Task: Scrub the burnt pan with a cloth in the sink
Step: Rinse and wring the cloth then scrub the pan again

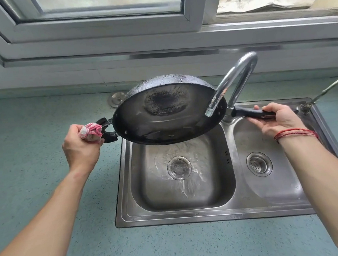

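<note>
A dark pan (163, 116) with a burnt black patch in its middle is held tilted toward me above the left basin of the steel sink (128, 192). My left hand (79, 145) grips a bunched pink and white cloth (89, 131) together with the pan's small loop handle. My right hand (275, 118) holds the long black handle (250, 112) on the right side. Water lies in the pan's lower edge and runs over the basin floor around the drain (178, 166).
The curved chrome tap (233, 81) arches over the pan's right rim. The right basin (268, 149) has a strainer in its drain. Teal countertop (31, 129) surrounds the sink. A window frame (114, 30) runs along the back wall.
</note>
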Demonstrator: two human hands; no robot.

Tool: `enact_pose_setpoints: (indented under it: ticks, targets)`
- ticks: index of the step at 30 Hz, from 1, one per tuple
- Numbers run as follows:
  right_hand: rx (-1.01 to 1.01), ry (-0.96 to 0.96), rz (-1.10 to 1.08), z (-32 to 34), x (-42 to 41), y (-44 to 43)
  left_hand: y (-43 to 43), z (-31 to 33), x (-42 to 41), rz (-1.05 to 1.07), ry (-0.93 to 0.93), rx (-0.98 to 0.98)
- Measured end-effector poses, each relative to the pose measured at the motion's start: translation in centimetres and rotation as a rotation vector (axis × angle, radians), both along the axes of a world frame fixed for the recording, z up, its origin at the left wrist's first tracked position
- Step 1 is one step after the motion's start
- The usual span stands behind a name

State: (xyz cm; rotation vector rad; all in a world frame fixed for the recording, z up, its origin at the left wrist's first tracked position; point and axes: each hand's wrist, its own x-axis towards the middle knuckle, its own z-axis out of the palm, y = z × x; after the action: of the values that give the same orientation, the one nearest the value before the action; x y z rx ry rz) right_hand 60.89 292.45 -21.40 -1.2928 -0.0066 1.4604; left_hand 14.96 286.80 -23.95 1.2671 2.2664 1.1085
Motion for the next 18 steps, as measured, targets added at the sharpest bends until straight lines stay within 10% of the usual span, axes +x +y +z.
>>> enact_pose_setpoints:
  ticks: [18]
  targets:
    - [-0.024, -0.023, 0.011, -0.82, -0.66, 0.29, 0.14, -0.81, -0.19, 0.022, 0.019, 0.001]
